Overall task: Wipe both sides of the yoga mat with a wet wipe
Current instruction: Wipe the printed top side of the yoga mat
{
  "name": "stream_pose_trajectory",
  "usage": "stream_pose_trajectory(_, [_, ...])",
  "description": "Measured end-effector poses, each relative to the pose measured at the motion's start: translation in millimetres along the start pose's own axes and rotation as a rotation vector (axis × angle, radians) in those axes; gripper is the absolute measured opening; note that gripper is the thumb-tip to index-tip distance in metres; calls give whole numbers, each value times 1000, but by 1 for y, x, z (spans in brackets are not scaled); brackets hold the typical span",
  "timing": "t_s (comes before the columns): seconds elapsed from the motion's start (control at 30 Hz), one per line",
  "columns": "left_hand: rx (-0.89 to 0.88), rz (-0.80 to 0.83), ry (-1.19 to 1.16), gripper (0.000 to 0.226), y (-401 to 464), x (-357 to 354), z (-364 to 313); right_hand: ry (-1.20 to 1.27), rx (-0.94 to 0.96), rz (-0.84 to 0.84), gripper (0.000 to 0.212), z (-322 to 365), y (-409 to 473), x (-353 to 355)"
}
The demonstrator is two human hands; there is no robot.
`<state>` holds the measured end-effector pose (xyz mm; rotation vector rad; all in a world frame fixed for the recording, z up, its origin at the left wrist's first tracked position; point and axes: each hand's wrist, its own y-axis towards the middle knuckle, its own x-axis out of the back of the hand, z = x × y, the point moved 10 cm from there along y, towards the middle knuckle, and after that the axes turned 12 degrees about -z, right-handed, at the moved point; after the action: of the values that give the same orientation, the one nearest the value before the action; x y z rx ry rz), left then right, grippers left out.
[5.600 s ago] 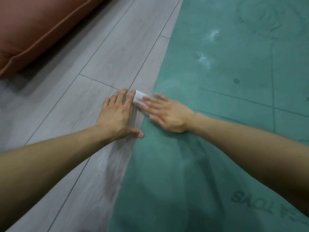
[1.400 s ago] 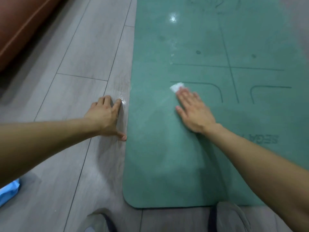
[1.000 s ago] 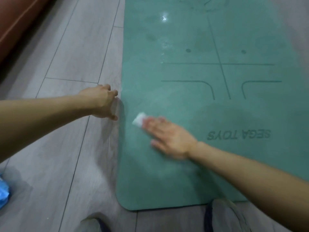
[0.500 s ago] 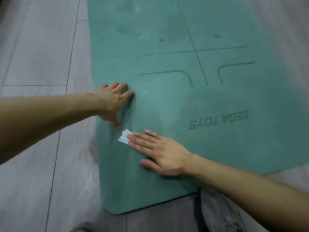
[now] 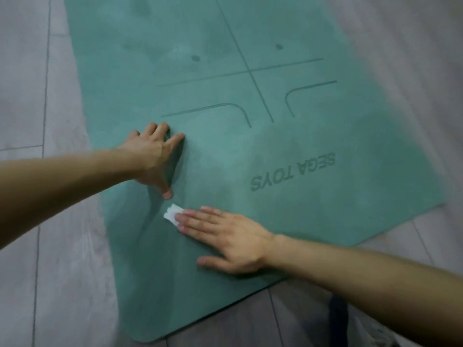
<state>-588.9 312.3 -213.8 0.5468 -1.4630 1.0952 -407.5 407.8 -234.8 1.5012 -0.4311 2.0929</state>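
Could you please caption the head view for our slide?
Right hand presses a wet wipe on the green yoga mat; left hand braces it.

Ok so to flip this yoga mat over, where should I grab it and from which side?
Probably the rounded near-left corner of the yoga mat, coming in from the bare floor beside it. The mat lies flat, so only its thin edge offers purchase, and that corner is free. First lift off the left hand and the right hand pressing the wet wipe.

mat [image 5: 250,151]: teal-green, darker engraved cross lines, 2 curved corner marks, 2 dots, "SEGA TOYS" lettering upside down | wipe [image 5: 172,213]: white | floor [image 5: 50,271]: pale grey wood-grain planks, thin dark seams
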Motion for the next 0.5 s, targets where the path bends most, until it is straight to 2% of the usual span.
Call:
stream_pose_trajectory(0.07, [-15, -4, -9, 164, 1, -1, 0, -85, -114, -49, 69, -63, -3, 22])
stream_pose_trajectory(0.2, [7, -24, -36, 164, -3, -2, 2, -242, -824, -176, 77, -261, -45, 91])
stream_pose_trajectory(0.27, [9, -29, -35, 164, -3, -3, 2, -199, -1029, -249, 86, -288, -52, 100])
stream_pose_trajectory(0.3, [9, -27, -36, 164, -3, -3, 3, -170, -1023, -279, 88, -275, -38, 92])
stream_pose_trajectory(0.33, [8, -24, -40, 165, -3, -3, 3, -154, -917, -288, 88, -247, -14, 79])
stream_pose_trajectory(0.43, [15, -30, -36, 165, -3, -2, 2, -88, -321, -137, 79, -126, 46, 30])
stream_pose_trajectory(0.5, [13, -39, -33, 165, -2, 0, 1, -83, -135, -82, 70, -117, 53, 29])
